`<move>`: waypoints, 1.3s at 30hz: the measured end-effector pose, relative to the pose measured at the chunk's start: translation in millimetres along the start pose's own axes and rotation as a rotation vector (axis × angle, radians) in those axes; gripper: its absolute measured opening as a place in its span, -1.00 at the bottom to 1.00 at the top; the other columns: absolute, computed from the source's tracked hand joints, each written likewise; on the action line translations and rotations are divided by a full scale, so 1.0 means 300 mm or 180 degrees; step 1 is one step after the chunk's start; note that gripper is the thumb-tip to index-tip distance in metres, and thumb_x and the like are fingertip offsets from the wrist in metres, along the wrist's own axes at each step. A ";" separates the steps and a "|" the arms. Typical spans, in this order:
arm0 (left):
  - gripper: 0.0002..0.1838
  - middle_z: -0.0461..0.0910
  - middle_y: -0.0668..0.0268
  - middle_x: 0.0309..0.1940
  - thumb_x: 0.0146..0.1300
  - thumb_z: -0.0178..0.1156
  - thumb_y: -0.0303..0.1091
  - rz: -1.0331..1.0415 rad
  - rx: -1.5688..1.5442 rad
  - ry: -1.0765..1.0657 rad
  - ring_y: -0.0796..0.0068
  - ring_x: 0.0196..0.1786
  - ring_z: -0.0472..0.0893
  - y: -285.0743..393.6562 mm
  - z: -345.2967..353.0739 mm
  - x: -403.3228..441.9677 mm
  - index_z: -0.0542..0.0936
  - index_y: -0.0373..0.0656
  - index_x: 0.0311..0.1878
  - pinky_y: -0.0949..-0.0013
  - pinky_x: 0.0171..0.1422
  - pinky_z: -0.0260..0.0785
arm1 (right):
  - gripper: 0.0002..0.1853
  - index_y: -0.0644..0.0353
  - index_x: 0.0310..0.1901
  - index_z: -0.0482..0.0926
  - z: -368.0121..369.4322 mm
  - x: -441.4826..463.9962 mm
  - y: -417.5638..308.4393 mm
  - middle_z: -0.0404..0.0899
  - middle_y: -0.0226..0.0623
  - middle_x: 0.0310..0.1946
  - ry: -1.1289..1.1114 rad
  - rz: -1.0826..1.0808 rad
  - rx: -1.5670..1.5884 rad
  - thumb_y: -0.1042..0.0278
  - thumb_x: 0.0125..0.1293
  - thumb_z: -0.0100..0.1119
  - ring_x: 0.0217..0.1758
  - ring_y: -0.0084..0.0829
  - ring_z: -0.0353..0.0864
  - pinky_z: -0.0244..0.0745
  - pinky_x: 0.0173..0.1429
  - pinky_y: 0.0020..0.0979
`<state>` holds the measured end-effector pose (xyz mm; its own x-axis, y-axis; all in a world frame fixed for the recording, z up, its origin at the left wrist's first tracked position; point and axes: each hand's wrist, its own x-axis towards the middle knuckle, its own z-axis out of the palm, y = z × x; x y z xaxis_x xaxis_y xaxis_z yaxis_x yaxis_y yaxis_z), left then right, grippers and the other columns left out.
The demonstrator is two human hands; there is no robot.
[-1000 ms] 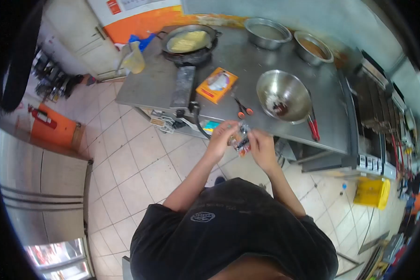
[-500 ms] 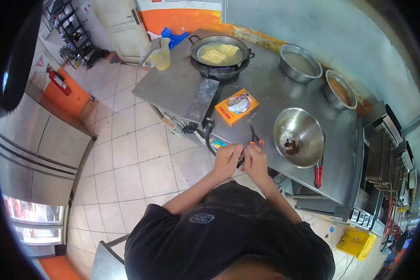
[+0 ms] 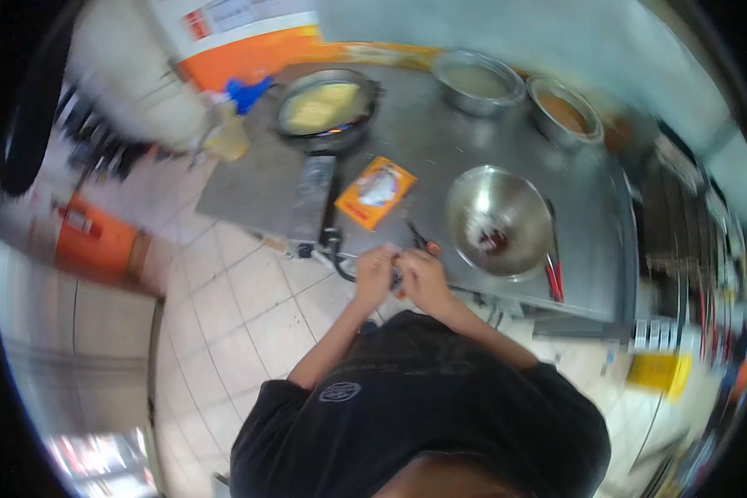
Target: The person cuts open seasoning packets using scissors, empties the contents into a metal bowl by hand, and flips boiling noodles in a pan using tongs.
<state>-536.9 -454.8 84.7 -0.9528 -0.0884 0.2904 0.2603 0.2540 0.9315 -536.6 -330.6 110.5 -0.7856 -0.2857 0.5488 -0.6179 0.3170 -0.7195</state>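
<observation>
My left hand (image 3: pixel 376 274) and my right hand (image 3: pixel 423 277) are close together at the front edge of the steel table (image 3: pixel 423 141). Both sets of fingers are closed in a pinch around something small and partly dark, which blur and the fingers hide. Just beyond them lie scissors (image 3: pixel 428 244) with orange handles. An orange and yellow box (image 3: pixel 376 192) lies past the scissors. To the right sits a wide steel bowl (image 3: pixel 523 203), with white and dark reddish-brown matter at its bottom.
At the back left, a pan (image 3: pixel 289 131) with pale yellow noodle blocks (image 3: pixel 324 108) stands on a burner. Two steel pots (image 3: pixel 479 101) with liquid stand along the wall. Red-handled tongs (image 3: pixel 554 278) lie beside the bowl. A yellow crate (image 3: pixel 660 372) is on the floor at right.
The camera view has swung and blurred, shifting the table items leftward and slightly up. My hands stay together at the table edge, fingers still closed.
</observation>
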 end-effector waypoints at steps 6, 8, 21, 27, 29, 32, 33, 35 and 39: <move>-0.63 0.35 0.51 -0.60 0.39 -0.07 -0.18 -0.0333 -0.0652 -0.0633 0.77 -0.49 0.31 0.031 -0.095 0.041 0.42 -0.13 -0.54 0.55 -0.47 0.18 | -0.85 0.29 -0.31 0.52 -0.318 0.004 0.010 0.55 -0.04 -0.39 0.1625 0.1118 -0.0948 0.44 0.07 0.10 -0.26 -0.12 0.58 0.42 -0.22 -0.27; -0.61 0.33 0.54 -0.65 0.39 -0.07 -0.20 -0.0471 -0.1082 -0.0192 0.80 -0.55 0.24 0.031 -0.110 0.088 0.40 -0.12 -0.59 0.56 -0.51 0.10 | -0.65 0.28 -0.07 0.44 -0.558 -0.143 0.225 0.51 -0.06 -0.14 0.2587 0.1634 -0.1171 0.49 0.04 0.11 -0.06 -0.09 0.51 0.39 -0.06 -0.29; -0.68 0.34 0.10 -0.68 0.32 -0.03 -0.33 0.0506 0.0072 -0.1111 0.31 -0.65 0.34 0.077 -0.095 0.119 0.42 -0.33 -0.52 0.33 -0.49 0.21 | -0.68 0.23 -0.11 0.42 -0.874 -0.664 0.738 0.52 0.02 -0.29 0.0545 0.2517 -0.2667 0.25 0.15 0.16 -0.17 0.07 0.47 0.37 -0.14 -0.04; -0.66 0.33 0.08 -0.68 0.33 -0.04 -0.31 0.0283 0.0109 -0.0553 0.29 -0.64 0.34 0.041 -0.224 0.120 0.40 -0.33 -0.52 0.32 -0.48 0.21 | -0.69 0.29 -0.13 0.41 -1.085 -0.451 0.753 0.54 0.06 -0.31 0.1151 0.2200 -0.2827 0.20 0.24 0.09 -0.21 0.02 0.55 0.39 -0.20 -0.12; -0.65 0.33 0.11 -0.69 0.34 -0.04 -0.30 0.0168 0.0121 -0.0430 0.35 -0.64 0.32 0.015 -0.266 0.097 0.40 -0.33 -0.53 0.33 -0.48 0.21 | -0.65 0.30 -0.09 0.42 -0.993 -0.145 0.544 0.54 0.06 -0.29 0.1132 0.2144 -0.2533 0.15 0.28 0.05 -0.19 0.00 0.56 0.40 -0.16 -0.18; -0.63 0.32 0.15 -0.70 0.35 -0.05 -0.29 0.0000 -0.0102 -0.0261 0.40 -0.64 0.33 -0.033 -0.304 0.058 0.39 -0.33 -0.54 0.34 -0.48 0.20 | -0.65 0.26 -0.07 0.48 -0.731 0.276 0.286 0.56 0.02 -0.22 0.0477 0.1510 -0.2122 0.14 0.29 0.04 -0.12 -0.04 0.56 0.40 -0.10 -0.24; -0.62 0.31 0.20 -0.71 0.36 -0.06 -0.29 0.0049 -0.0054 -0.0184 0.46 -0.64 0.31 -0.035 -0.319 0.049 0.38 -0.32 -0.56 0.36 -0.50 0.18 | -0.63 0.22 -0.02 0.48 -0.624 0.386 0.233 0.57 -0.03 -0.18 0.0271 0.1179 -0.2243 0.12 0.28 0.06 -0.09 -0.06 0.56 0.41 -0.06 -0.26; -0.59 0.30 0.30 -0.73 0.38 -0.08 -0.28 0.0145 0.0038 -0.0032 0.58 -0.64 0.28 -0.036 -0.349 0.033 0.36 -0.31 -0.59 0.41 -0.52 0.15 | -0.64 0.19 -0.07 0.48 -0.417 0.555 0.209 0.58 -0.10 -0.19 -0.0019 0.0760 -0.2281 0.09 0.25 0.07 -0.10 -0.05 0.55 0.43 -0.09 -0.17; -0.59 0.32 0.26 -0.73 0.36 -0.05 -0.27 -0.0073 -0.0010 0.0224 0.53 -0.65 0.29 -0.047 -0.434 -0.005 0.36 -0.32 -0.59 0.38 -0.51 0.15 | -0.65 0.15 -0.10 0.48 -0.088 0.818 0.135 0.60 -0.11 -0.24 -0.1012 0.0535 -0.2602 0.10 0.17 0.14 -0.13 -0.07 0.57 0.46 -0.10 -0.14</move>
<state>-518.9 -583.7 99.5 -0.9452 -0.1618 0.2836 0.2392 0.2482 0.9387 -755.3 -364.0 227.5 -0.8971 -0.3762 0.2318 -0.4203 0.8884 -0.1849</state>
